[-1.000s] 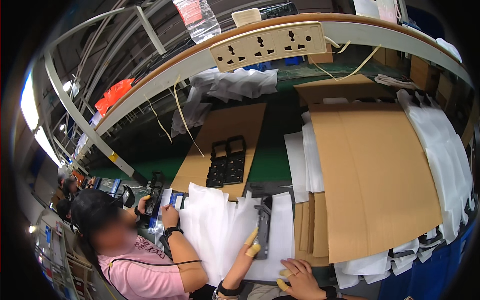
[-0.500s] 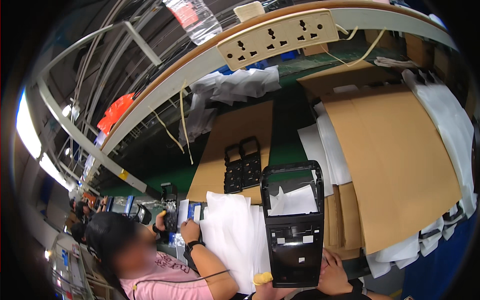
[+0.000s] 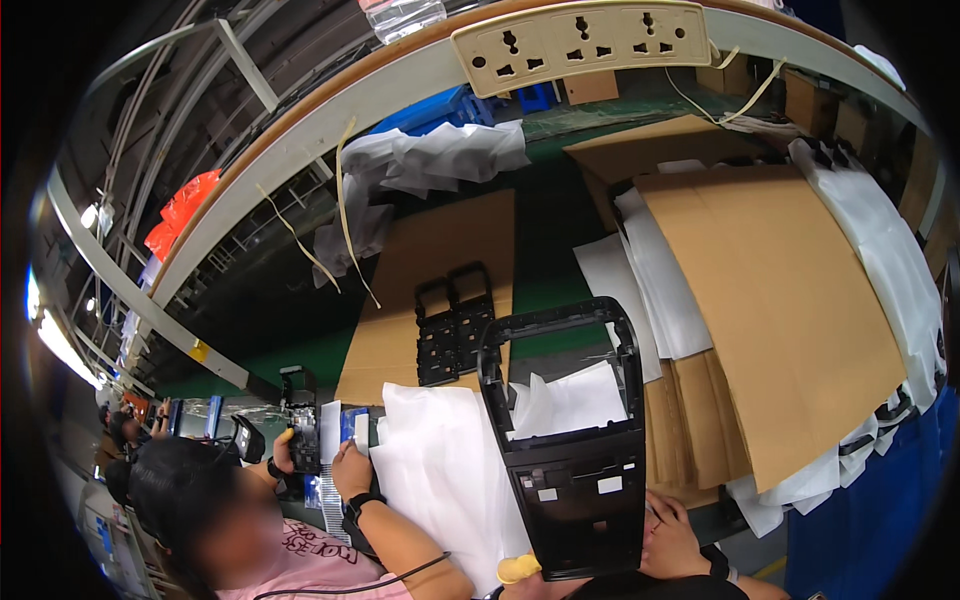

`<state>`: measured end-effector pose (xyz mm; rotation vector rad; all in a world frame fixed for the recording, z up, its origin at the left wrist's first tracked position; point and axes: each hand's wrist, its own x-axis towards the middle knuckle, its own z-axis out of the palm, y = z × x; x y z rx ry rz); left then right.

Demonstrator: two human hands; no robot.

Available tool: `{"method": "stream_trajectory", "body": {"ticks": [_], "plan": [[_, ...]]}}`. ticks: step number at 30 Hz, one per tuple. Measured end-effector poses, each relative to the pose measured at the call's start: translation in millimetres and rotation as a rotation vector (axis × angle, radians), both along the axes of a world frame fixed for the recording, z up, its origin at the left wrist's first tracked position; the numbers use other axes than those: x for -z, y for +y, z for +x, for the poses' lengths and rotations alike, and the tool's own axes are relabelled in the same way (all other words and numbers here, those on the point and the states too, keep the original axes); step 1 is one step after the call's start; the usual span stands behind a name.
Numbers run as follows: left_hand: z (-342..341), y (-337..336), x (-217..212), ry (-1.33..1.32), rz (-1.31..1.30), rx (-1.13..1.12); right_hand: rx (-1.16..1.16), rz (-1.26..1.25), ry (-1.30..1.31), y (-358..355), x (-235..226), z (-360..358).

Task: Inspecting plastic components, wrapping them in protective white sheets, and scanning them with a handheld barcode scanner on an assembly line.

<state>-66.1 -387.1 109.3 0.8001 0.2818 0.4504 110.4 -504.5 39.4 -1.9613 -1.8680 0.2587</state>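
A black plastic frame panel (image 3: 575,465) stands almost upright in front of me, its large open window at the top and a solid section with small white patches below. My left hand (image 3: 528,578), with a yellow cover on a fingertip, grips its lower left edge; most of that hand is hidden behind the panel or cut off by the lower edge. At the lower right edge, my right hand (image 3: 672,538) holds it with curled fingers. Behind and to the left lies a pile of white foam sheets (image 3: 435,460).
Two black frames (image 3: 452,325) lie on cardboard (image 3: 405,260) farther back. Cardboard (image 3: 780,300) covers wrapped parts at right. A co-worker in a pink shirt (image 3: 320,560) handles a black part (image 3: 303,435) close on my left. A power strip (image 3: 580,45) spans the rail above.
The black panel has come a little closer and now leans slightly left at the top. Both hands keep hold of it. The head view has shifted, moving the surroundings leftward.
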Motion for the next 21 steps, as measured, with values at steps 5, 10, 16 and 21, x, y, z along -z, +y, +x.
{"method": "stream_trajectory", "body": {"ticks": [5, 10, 16, 21], "plan": [[7.7, 0.9, -15.0, -0.130, -0.178, -0.001, -0.029, -0.028, -0.082, 1.9, 5.6, 0.0], [40.6, 13.2, -73.9, -0.260, -0.283, -0.082, 0.030, -0.014, -0.019, 4.6, -1.4, -2.5], [43.6, 13.1, -76.6, -0.299, -0.288, -0.179, 0.019, 0.005, 0.003, 5.8, -0.6, -3.3], [44.4, 12.0, -74.9, -0.329, -0.279, -0.168, 0.023, 0.004, 0.013, 4.5, -1.7, -3.9]]}}
